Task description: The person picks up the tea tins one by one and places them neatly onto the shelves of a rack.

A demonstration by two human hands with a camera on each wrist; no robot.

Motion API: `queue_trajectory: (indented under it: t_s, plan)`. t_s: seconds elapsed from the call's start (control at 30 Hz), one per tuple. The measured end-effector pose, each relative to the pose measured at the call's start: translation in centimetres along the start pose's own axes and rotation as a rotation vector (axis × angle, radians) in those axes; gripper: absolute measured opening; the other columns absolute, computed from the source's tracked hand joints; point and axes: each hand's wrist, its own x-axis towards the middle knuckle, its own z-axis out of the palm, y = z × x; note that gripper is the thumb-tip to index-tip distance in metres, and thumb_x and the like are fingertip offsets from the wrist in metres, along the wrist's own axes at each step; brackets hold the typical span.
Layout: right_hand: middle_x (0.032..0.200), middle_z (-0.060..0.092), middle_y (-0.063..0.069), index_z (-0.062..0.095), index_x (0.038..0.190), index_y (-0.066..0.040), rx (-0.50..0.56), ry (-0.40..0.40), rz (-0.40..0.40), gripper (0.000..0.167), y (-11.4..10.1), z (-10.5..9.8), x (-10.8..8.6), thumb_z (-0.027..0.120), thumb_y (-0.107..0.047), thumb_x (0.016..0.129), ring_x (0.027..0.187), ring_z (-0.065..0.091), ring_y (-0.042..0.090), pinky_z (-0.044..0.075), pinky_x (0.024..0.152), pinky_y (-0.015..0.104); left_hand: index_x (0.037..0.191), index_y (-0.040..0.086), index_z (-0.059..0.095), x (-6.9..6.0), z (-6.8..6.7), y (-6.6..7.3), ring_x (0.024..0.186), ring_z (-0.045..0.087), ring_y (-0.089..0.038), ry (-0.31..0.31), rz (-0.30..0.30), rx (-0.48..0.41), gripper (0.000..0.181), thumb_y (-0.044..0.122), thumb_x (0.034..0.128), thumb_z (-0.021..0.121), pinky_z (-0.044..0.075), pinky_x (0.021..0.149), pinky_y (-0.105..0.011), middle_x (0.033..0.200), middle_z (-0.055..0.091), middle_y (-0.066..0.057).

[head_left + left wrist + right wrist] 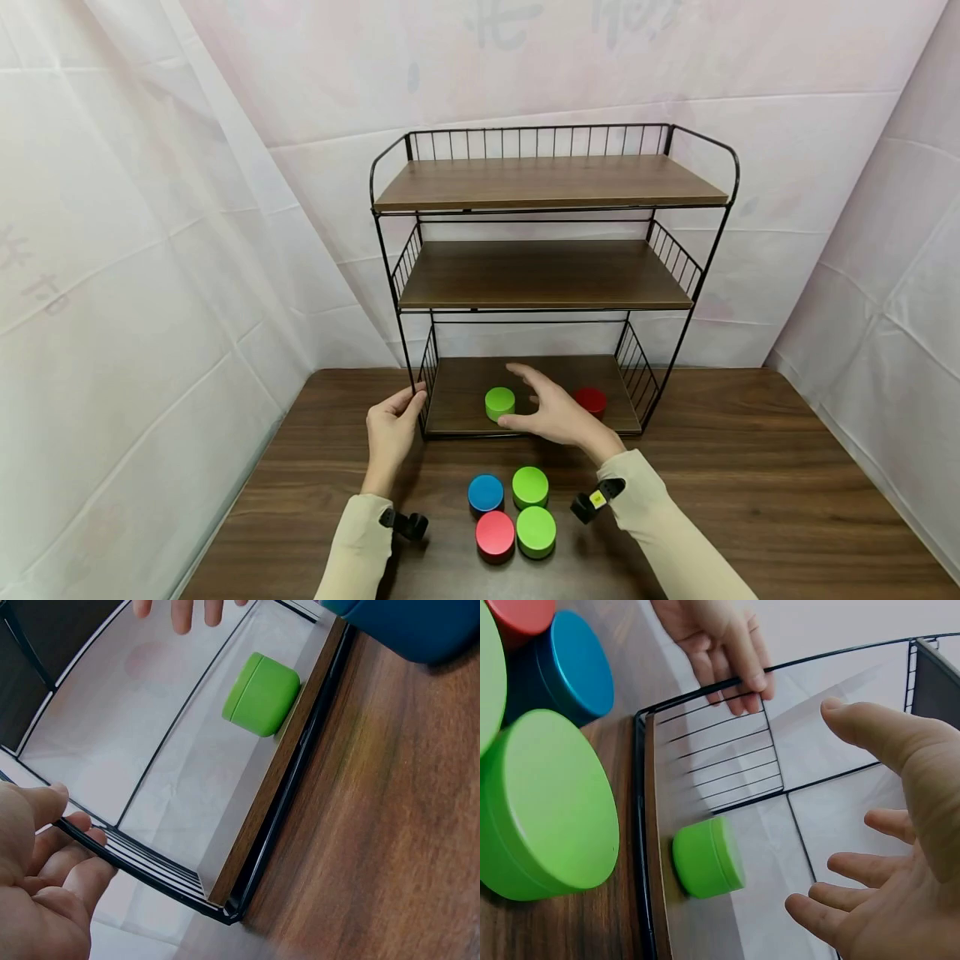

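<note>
Rack is pinched by left hand; right hand is spread wide; shelved green jar may be toppled if brushed.

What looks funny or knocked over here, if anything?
Nothing stands out. The green container and red container on the bottom shelf look upright, and so do the four containers on the table. Only the backdrop cloth looks creased.
</note>
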Motion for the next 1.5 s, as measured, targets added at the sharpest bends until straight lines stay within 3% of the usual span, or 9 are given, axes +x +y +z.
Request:
queue_trajectory:
  t_s: [0.2, 0.6, 1.23, 1.5]
  plan:
    - [0.166, 0.033, 0.006, 0.032, 0.161, -0.02, 0.036, 0.003, -0.01, 0.088, -0.3, -0.2, -1.8, 0.081, -0.038, 0.09, 0.15, 0.037, 0.035, 0.039, 0.116, 0.055, 0.106, -0.004, 0.079, -0.1, 0.0, 0.0, 0.079, 0.065, 0.005, 0.024, 0.002, 0.0, 0.015, 0.0, 0.093, 0.074, 0.046, 0.066, -0.008, 0.1, 0.077, -0.023]
    - [0.165, 0.035, 0.008, 0.033, 0.16, -0.018, 0.047, -0.021, 0.006, 0.089, 1.0, 0.3, -5.6, 0.081, -0.04, 0.089, 0.147, 0.041, 0.04, 0.038, 0.116, 0.054, 0.106, -0.004, 0.079, 0.1, 0.2, -0.2, 0.078, 0.064, 0.012, 0.041, 0.004, 0.01, 0.015, 0.002, 0.0931, 0.074, 0.046, 0.068, -0.006, 0.098, 0.077, -0.023]
    - [0.164, 0.038, 0.014, 0.033, 0.16, -0.02, 0.062, -0.045, 0.033, 0.088, 3.9, 1.2, -8.5, 0.08, -0.043, 0.09, 0.145, 0.043, 0.04, 0.041, 0.114, 0.053, 0.107, -0.002, 0.08, -0.1, 0.0, 0.1, 0.081, 0.065, 0.008, 0.01, -0.03, 0.008, 0.016, 0.006, 0.0939, 0.075, 0.047, 0.069, -0.008, 0.101, 0.077, -0.022]
    - [0.163, 0.037, 0.016, 0.032, 0.161, -0.012, 0.086, -0.063, 0.005, 0.088, 4.6, 1.4, -9.3, 0.079, -0.039, 0.091, 0.147, 0.04, 0.041, 0.041, 0.113, 0.054, 0.106, -0.003, 0.08, -0.1, 0.1, 0.2, 0.077, 0.065, 0.001, 0.013, -0.022, 0.002, 0.015, 0.002, 0.0932, 0.074, 0.045, 0.065, -0.008, 0.1, 0.077, -0.023]
